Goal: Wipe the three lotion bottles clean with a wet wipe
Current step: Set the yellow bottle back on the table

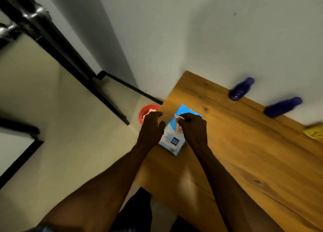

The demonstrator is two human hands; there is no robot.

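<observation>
A: Both forearms reach in from the bottom edge. Left hand (151, 127) hovers at the wooden table (244, 153) corner, fingers loosely spread, gripping nothing I can make out.
B: Right hand (194, 128)?
A: Fingers curled, pinching a pale wipe (178, 122) at the blue wipe pack (173, 141) opening.
B: Bottles?
A: Two purple lotion bottles (242, 90) lying by the wall, well apart from both hands. Third isn't visible. Red bowl (146, 112) on the floor beside the corner.
</observation>
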